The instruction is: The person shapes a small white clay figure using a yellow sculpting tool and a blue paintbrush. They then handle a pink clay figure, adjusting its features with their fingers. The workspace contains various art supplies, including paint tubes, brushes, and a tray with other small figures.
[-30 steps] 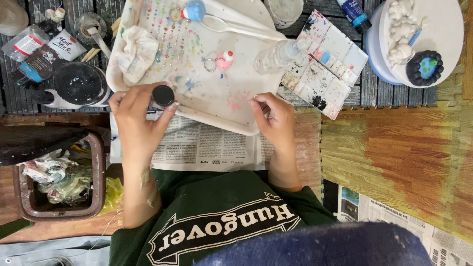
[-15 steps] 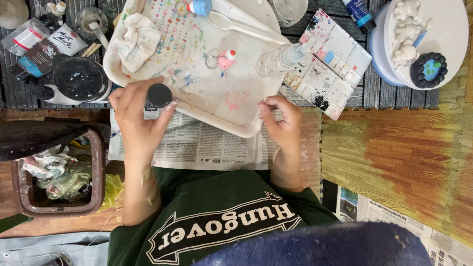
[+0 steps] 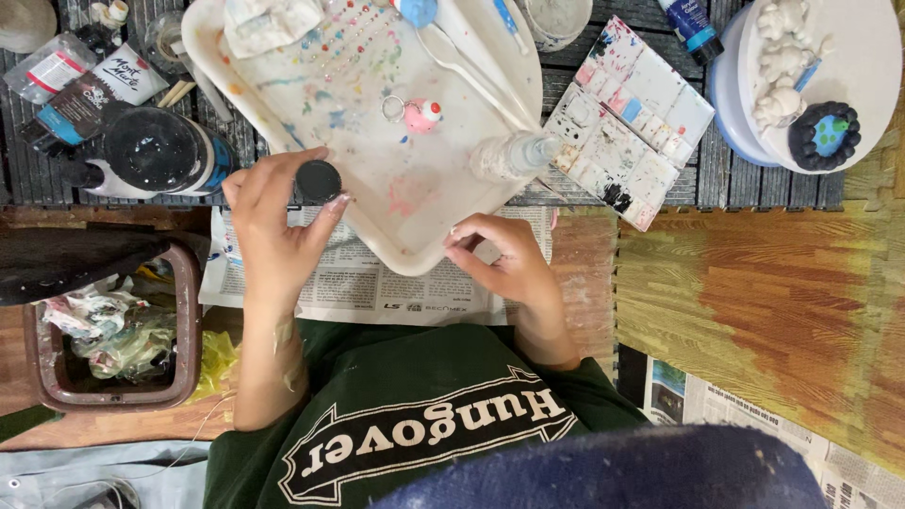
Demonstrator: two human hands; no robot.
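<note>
Black cap (image 3: 319,180) pinched between the left hand (image 3: 278,221) fingers (image 3: 332,205).

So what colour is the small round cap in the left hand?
Black: the small round cap in the left hand, seen from the head camera.

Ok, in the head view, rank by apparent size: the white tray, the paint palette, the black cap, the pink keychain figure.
1. White tray
2. Paint palette
3. Black cap, held in the left hand
4. Pink keychain figure

The cap and figure look close; the raised cap may appear larger.
</note>
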